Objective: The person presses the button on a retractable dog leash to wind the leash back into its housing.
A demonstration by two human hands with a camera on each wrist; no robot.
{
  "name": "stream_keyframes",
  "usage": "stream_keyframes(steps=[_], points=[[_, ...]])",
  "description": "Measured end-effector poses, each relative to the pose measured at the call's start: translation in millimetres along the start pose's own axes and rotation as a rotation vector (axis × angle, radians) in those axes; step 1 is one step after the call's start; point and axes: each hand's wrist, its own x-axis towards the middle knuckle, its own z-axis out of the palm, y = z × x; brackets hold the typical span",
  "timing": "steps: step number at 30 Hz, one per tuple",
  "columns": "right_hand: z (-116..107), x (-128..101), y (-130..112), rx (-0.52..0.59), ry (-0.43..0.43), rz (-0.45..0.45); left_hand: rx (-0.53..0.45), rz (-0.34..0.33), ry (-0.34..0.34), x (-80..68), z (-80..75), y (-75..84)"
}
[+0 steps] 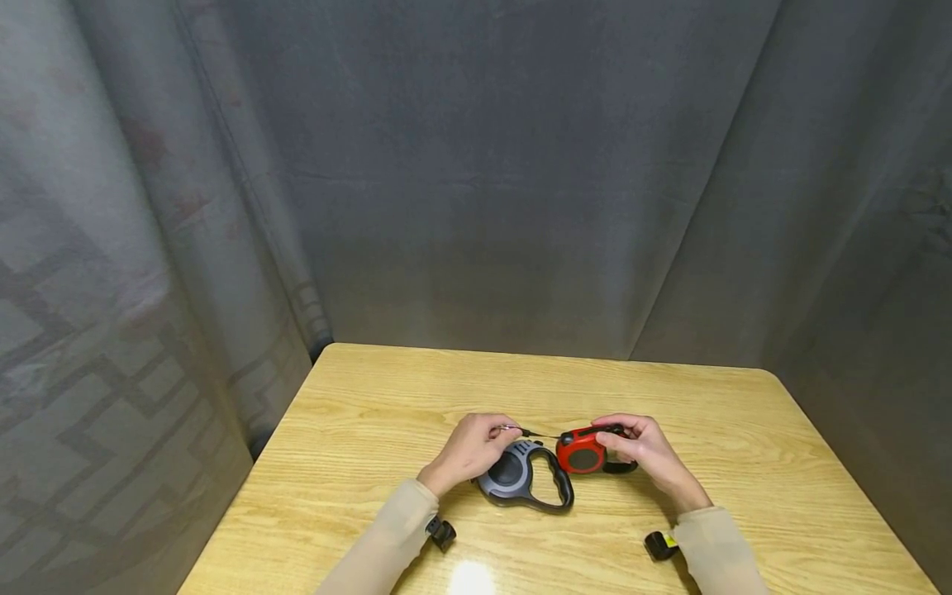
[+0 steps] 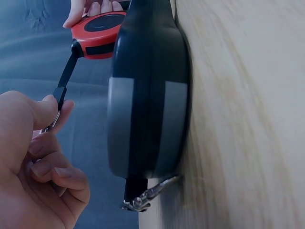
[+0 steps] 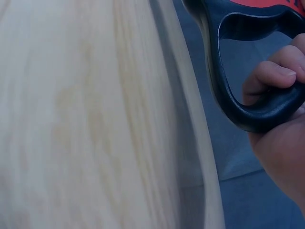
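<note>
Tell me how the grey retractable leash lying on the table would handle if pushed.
The grey leash lies flat on its broad side on the wooden table, so it would probably slide, not roll. Its hard-looking shell seems rigid. The metal clip at its end may drag loosely.

Light wooden table, grey retractable leash lying flat near its front middle

Your right hand gripped the black handle of the red leash; the wooden table lay beside it.
</note>
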Motion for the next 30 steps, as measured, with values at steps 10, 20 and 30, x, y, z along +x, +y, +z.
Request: stream_keyframes(steps=[10, 20, 30], points=[[2, 2, 0, -0.055, 0.003, -0.005, -0.007, 0.004, -0.017, 1.8, 3.4, 1.7], [8, 3, -4, -0.041, -0.009, -0.016, -0.012, 0.032, -0.013, 2.0, 4.0, 4.1], [14, 6, -4, -0.034, -0.03, -0.015, -0.026, 0.018, -0.026, 1.7, 5.3, 8.6]])
